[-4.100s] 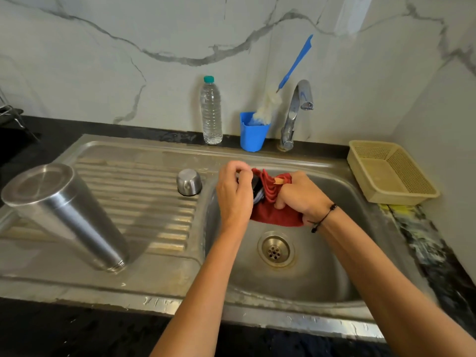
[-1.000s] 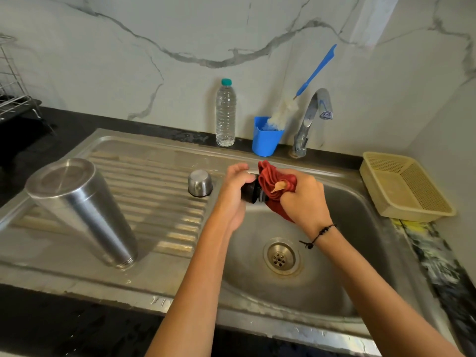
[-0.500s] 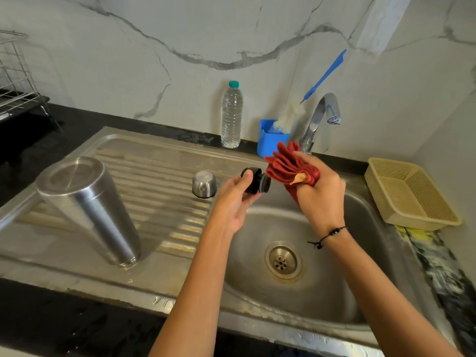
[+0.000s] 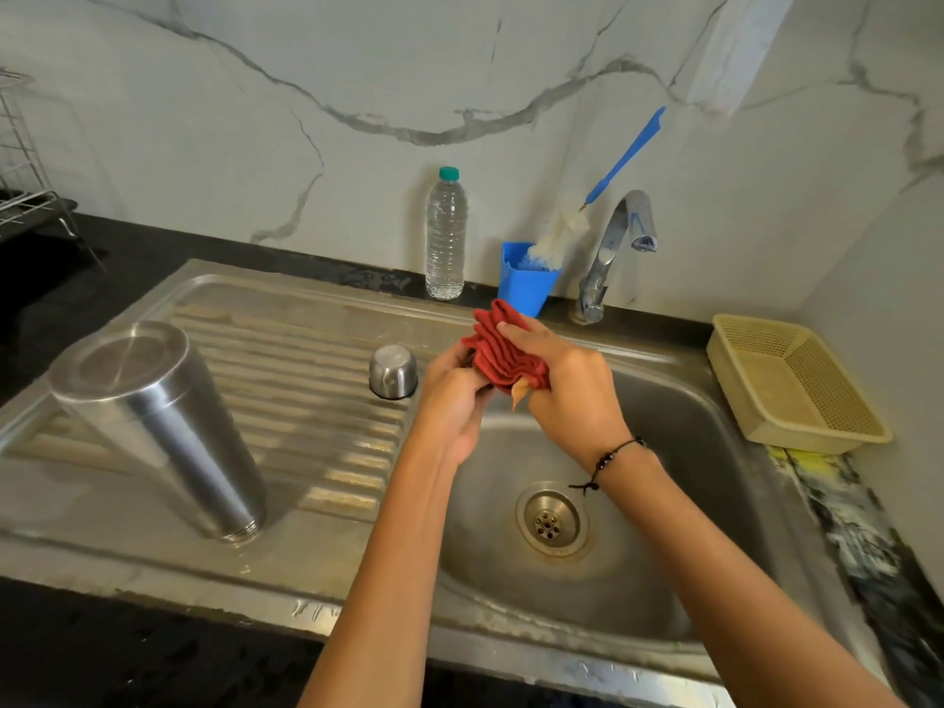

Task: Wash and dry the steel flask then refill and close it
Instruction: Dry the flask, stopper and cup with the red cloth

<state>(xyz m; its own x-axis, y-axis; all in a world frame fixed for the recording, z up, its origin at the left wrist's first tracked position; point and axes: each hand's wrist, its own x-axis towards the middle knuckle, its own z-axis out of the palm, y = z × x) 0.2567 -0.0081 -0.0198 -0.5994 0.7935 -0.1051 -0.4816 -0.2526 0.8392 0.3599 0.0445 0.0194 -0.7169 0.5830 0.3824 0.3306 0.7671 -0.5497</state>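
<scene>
The steel flask (image 4: 153,426) stands upside down on the ribbed drainboard at the left. Its small steel cup lid (image 4: 393,373) sits inverted near the basin's edge. Above the basin, my right hand (image 4: 567,396) grips a bunched red cloth (image 4: 503,350) and presses it against my left hand (image 4: 452,401). My left hand's fingers curl round the black stopper, which the cloth and fingers now hide.
A plastic water bottle (image 4: 446,235), a blue cup (image 4: 526,281) holding a bottle brush (image 4: 613,181) and the tap (image 4: 618,247) line the back wall. A beige basket (image 4: 792,385) sits right of the sink (image 4: 715,452). A wire rack (image 4: 25,186) is far left.
Half a second ago the black stopper showed in my left hand with the cloth lifted away. The cloth has come back down over it and the hands have closed together.
</scene>
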